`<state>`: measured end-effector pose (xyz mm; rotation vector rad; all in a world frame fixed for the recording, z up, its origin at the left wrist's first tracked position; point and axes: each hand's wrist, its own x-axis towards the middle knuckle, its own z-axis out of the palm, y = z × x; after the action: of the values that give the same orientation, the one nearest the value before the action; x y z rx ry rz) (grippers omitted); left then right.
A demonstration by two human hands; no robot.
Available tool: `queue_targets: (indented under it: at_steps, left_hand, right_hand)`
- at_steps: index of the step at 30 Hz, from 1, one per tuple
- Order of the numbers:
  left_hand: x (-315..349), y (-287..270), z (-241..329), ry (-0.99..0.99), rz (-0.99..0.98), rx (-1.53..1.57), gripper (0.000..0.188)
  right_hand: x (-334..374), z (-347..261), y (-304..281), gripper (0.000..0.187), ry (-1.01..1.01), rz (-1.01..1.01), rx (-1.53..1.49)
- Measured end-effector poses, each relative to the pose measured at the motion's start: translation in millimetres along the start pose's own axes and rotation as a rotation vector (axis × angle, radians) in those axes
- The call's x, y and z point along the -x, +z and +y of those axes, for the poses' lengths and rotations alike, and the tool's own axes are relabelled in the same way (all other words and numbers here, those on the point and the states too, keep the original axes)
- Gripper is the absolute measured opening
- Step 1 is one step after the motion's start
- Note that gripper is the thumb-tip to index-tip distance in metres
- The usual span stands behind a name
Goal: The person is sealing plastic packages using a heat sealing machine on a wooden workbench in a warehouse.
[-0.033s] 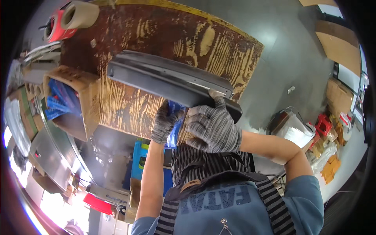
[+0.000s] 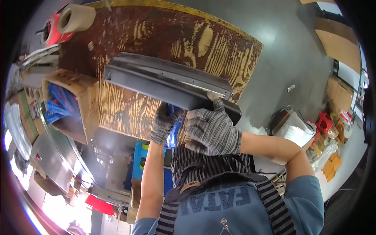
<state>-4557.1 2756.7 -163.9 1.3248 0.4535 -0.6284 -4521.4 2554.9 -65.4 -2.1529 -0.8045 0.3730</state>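
A long dark grey metal housing (image 2: 164, 84) lies slantwise over the worn tabletop, with a narrow gap along its upper side. My right hand (image 2: 213, 131), in a grey knitted glove, grips its near right part, thumb over the top edge and fingers curled on the near side. My left hand (image 2: 163, 123), gloved alike, is closed at the near edge of the housing around a blue plastic packet (image 2: 173, 137) with pale print. Part of the packet is hidden by the left hand and the housing.
The wooden table (image 2: 133, 35) has peeling brown paint. At its left stands an open cardboard box (image 2: 92, 105) with blue packets (image 2: 60, 102) inside. A tape roll (image 2: 80, 18) and a red dispenser (image 2: 55, 35) sit at the far left corner. A bin (image 2: 291, 123) stands at right.
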Motion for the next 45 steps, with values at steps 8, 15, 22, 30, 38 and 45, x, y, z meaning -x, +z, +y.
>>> queue_targets:
  at_steps: [8, 15, 22, 30, 38, 45]
  left_hand:
    - [-13, -28, -24, 0.171, -0.234, -1.274, 0.048]
    - [-5, -79, -71, 0.703, -0.110, -1.418, 0.042]
    - [-6, -50, -15, 0.376, -0.233, -1.313, 0.037]
    - [9, -95, -88, 0.285, -0.172, -1.196, 0.034]
    - [-27, -18, 3, 0.095, -0.012, -1.045, 0.041]
    - [-39, -17, -11, -0.045, -0.026, -0.158, 0.062]
  right_hand:
    - [10, 11, -5, 0.025, -0.053, -0.207, 0.076]
    - [7, 16, -10, 0.022, -0.205, -0.193, 0.193]
    - [17, 26, 8, 0.029, -0.210, -0.127, 0.199]
    - [16, 27, 14, 0.018, -0.217, -0.307, 0.318]
    - [32, 61, 49, 0.026, -0.203, -0.317, 0.240]
    - [22, 57, 46, 0.037, -0.082, -0.224, 0.052]
